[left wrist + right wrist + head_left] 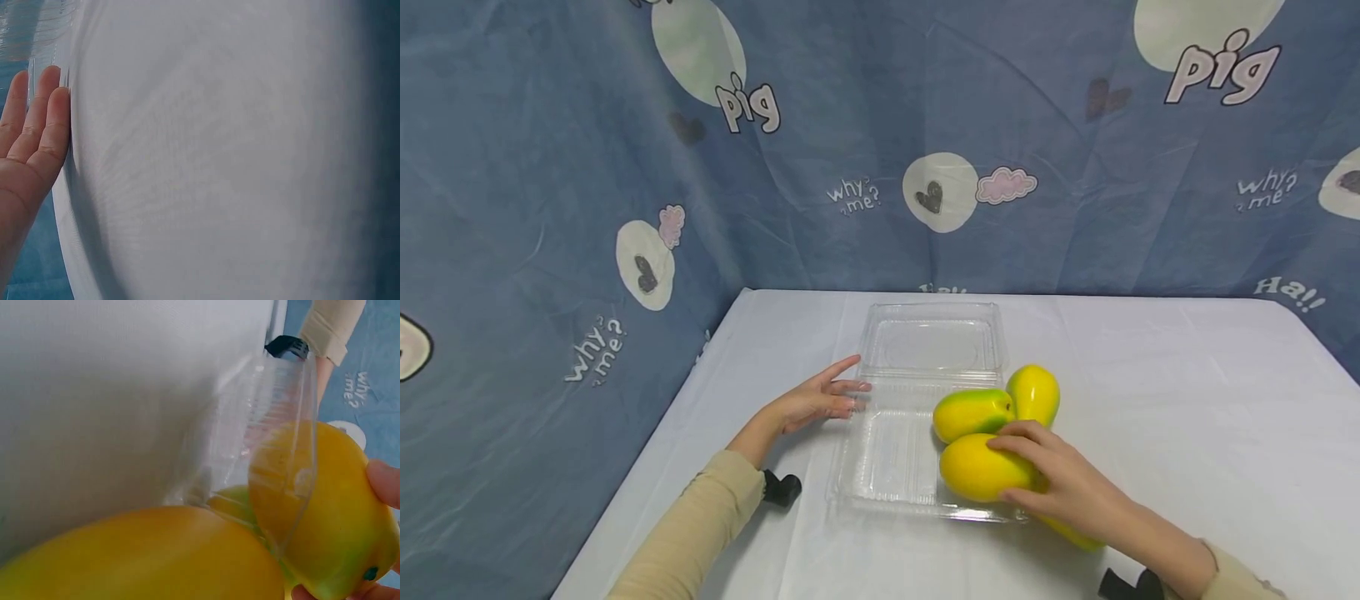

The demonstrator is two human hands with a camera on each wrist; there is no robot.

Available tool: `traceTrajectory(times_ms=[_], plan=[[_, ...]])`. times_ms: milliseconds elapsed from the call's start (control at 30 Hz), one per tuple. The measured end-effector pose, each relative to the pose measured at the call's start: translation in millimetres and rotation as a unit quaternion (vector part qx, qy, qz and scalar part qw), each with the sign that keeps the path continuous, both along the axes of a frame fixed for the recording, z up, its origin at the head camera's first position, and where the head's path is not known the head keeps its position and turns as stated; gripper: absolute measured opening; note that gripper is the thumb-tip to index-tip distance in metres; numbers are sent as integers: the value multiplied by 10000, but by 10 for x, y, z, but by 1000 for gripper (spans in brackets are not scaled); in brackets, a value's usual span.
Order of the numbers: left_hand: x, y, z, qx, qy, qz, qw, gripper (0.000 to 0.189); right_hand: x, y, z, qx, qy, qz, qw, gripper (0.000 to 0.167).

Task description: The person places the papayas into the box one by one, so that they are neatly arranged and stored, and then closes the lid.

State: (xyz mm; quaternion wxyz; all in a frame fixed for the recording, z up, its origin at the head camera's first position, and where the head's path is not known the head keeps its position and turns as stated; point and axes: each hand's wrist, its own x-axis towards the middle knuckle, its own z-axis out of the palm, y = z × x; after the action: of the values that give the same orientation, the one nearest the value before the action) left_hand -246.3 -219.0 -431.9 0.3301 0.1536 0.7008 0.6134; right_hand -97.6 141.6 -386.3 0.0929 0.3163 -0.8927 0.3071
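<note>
Mango in the right hand sits at the near right part of a clear plastic tray; that hand's grip is closed around the fruit's right end, thumb on the near side and fingers over the top; in the right wrist view part of the fruit shows through the tray's clear wall, though whether it rests on the bottom I cannot tell; a greenish mango lies just behind it, on the tray's right side; another mango lies just past the right edge, and a fourth is partly hidden under the right hand, by the near right corner; the left hand has a released grip, fingers extended at the tray's left edge, contact unclear; the lid is folded back on the white worktop; a printed blue cloth hangs behind.
</note>
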Motion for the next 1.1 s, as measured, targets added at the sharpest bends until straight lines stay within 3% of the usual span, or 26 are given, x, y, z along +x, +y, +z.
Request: traceTrajectory(times_ms=[267,767,1100], plan=[[-2,1,3,6,-13,-1,10000,82,1,-54,-80,-146,146,-7,9998,46],[-2,4,-6,-62,7,37,10000,82,-9,-118,-109,9,-169,-29,9999,42],[-4,4,-12,-77,41,3,10000,81,-30,-137,-163,121,193,70,9997,42]])
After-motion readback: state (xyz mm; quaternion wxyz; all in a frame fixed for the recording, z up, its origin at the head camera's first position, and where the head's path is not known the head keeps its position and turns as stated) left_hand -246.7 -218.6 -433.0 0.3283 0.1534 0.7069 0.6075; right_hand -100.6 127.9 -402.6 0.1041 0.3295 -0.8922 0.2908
